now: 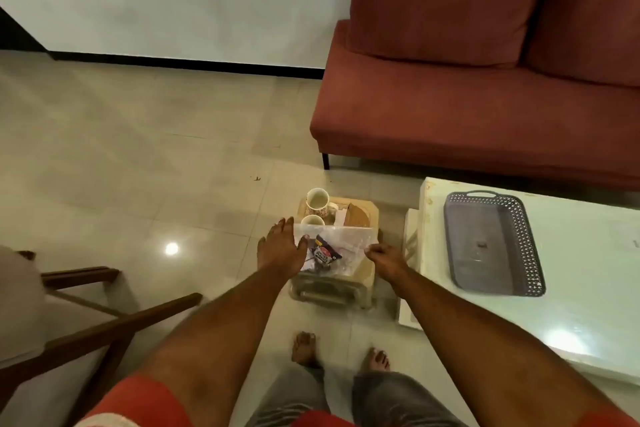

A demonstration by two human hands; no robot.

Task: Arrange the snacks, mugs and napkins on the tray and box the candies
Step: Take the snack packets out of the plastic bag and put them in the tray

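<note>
A low beige stool (363,276) on the floor carries two white mugs (318,202) (312,220), a clear plastic bag (349,240) with a dark snack packet (325,251) inside, and a woven item (358,215) behind it. My left hand (281,246) hovers with fingers spread at the bag's left edge. My right hand (386,257) pinches the bag's right edge. An empty grey perforated tray (453,218) lies on the white table (588,288) to the right. Napkins and candies are not clearly visible.
A red sofa (467,107) stands behind the table. A wooden chair (86,322) is at the left. My bare feet (304,348) stand on the tiled floor in front of the stool.
</note>
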